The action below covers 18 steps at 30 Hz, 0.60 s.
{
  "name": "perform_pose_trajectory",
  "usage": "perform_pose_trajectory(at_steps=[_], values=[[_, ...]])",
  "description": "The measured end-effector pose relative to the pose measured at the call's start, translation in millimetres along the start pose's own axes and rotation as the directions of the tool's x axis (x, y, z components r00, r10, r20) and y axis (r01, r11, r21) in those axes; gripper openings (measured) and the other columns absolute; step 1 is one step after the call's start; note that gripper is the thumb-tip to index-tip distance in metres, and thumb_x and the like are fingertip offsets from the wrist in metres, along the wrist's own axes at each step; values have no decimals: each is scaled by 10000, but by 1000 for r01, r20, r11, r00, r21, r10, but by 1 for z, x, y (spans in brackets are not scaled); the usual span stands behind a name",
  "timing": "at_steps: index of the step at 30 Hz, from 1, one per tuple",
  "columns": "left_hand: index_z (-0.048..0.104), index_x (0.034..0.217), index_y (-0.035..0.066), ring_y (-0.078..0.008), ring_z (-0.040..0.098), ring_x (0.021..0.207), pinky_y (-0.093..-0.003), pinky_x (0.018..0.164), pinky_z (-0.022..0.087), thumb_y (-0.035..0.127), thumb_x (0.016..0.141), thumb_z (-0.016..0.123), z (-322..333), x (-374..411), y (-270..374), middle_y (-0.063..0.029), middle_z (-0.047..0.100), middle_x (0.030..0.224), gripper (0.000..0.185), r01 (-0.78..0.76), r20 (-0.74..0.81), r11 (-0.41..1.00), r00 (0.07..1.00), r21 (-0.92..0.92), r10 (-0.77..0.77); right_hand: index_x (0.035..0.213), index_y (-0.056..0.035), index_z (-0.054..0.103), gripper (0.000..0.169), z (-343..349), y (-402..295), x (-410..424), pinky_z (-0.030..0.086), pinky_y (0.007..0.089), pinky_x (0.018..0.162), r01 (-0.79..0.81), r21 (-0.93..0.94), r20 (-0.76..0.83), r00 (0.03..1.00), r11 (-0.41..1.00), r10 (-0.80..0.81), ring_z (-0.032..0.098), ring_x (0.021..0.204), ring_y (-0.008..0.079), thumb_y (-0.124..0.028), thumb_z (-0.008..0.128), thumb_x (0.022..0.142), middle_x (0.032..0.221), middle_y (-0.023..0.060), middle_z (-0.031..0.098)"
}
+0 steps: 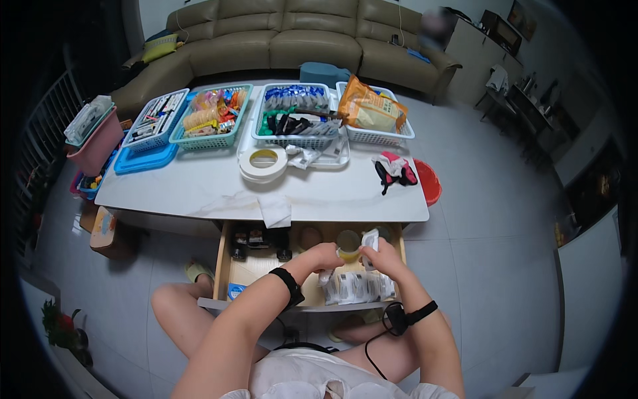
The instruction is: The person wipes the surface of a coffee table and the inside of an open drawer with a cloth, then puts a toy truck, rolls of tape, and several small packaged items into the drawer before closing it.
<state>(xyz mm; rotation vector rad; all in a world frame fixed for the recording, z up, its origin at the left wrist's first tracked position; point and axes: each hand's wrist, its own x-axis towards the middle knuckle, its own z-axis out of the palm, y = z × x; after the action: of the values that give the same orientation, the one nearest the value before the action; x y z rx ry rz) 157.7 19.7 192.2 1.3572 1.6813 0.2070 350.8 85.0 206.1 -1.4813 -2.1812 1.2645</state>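
Both my hands are over an open wooden drawer [266, 279] that is pulled out from under a white table. My right hand [385, 257] grips a small white packet [370, 244] by its side. A whitish packet [326, 276] shows just below my left hand [326, 257], whose fingers are curled around it. Along the drawer's front right stands a row of similar white packets [358, 288]. Behind my hands sits a round clear container [349, 241] with a yellow base. A black toy vehicle [256, 238] lies at the drawer's back left, and a blue box [236, 291] in its front left corner.
On the white tabletop [199, 197] are rolls of white tape [263, 163], a white tissue [275, 210], a pink-and-black cloth item [395, 170] and several filled plastic baskets [212, 139]. A red bin [427, 182] stands at the right end. Across the back is a sofa [314, 45].
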Motion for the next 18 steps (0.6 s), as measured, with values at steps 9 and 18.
perform_pose_trajectory(at_steps=[9,18], values=[[661,1005,-15,-287,673,707,-375,635,549,283,818,568,34,22,-28,-184,675,934,365,281,183,941,931,189,-315,992,60,642,603,34,50,2,492,386,785,-34,-381,308,937,924,162,644,897,326,-508,669,792,953,226,666],[670,1100,79,-300,571,1121,-372,946,450,474,826,586,40,11,-13,-117,619,1195,488,292,201,867,896,405,-395,1105,73,536,591,82,71,9,499,413,799,95,-422,288,957,901,34,634,910,372,-388,704,775,952,271,643]])
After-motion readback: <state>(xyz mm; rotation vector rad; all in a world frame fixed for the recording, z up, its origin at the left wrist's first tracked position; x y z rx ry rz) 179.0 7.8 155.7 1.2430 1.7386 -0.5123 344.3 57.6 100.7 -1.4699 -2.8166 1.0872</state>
